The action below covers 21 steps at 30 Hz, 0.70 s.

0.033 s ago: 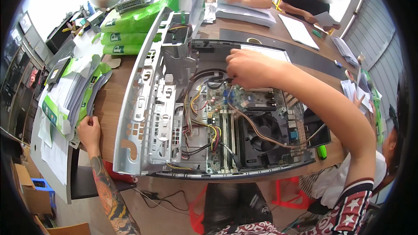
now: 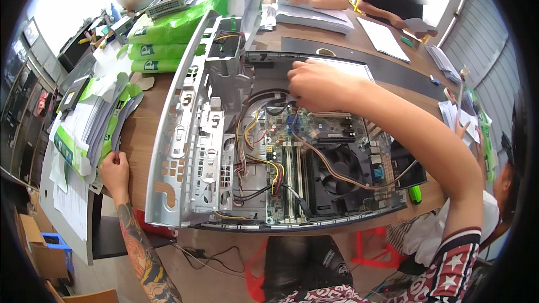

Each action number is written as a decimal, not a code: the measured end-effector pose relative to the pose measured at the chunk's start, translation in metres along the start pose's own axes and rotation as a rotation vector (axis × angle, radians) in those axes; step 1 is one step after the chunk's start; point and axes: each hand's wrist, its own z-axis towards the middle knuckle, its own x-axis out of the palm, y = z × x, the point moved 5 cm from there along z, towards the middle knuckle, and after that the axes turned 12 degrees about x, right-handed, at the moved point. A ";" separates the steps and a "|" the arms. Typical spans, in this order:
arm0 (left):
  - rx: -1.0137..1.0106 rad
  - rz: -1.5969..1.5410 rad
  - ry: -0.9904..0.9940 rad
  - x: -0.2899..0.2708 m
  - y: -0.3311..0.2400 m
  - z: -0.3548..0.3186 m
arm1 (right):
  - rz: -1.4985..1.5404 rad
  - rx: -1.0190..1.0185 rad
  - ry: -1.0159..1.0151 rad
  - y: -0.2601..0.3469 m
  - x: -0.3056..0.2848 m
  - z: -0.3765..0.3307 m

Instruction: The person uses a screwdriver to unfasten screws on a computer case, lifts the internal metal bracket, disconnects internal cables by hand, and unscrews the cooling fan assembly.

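An opened desktop computer case [image 2: 188, 134] lies on the table, its metal drive frame to the left and its motherboard [image 2: 320, 129] facing up. My right hand [image 2: 323, 85] reaches over the board's far part, fingers curled down and closed; what they grip is hidden behind the hand. Black cables [image 2: 268, 94] loop just beside those fingers. A thin brown cable [image 2: 325, 160] runs from below the hand across the black fan [image 2: 339, 171] to the right. Left of the case, my left hand [image 2: 115, 171] rests as a loose fist on the table's near edge, beside a paper stack [image 2: 101, 115].
Green-wrapped paper packs [image 2: 163, 50] are piled behind the case, with a metal drive [image 2: 173, 0] on top. A green marker [image 2: 415, 193] lies right of the case. Across the table [image 2: 143, 129], people handle paper sheets [image 2: 317, 14]. Red stools stand below.
My hands stay nearly where they were; the right one has shifted very slightly left. The sheet held by the person at the far right has tipped flatter.
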 end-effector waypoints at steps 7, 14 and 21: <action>0.026 0.010 0.023 0.008 0.012 -0.003 | -0.248 -0.015 0.030 -0.004 0.028 0.020; 0.000 -0.045 -0.019 0.007 0.009 -0.004 | -0.180 0.003 0.042 -0.002 0.022 0.023; -0.030 0.013 0.047 0.006 0.015 -0.005 | -0.177 -0.019 -0.045 0.000 0.025 0.024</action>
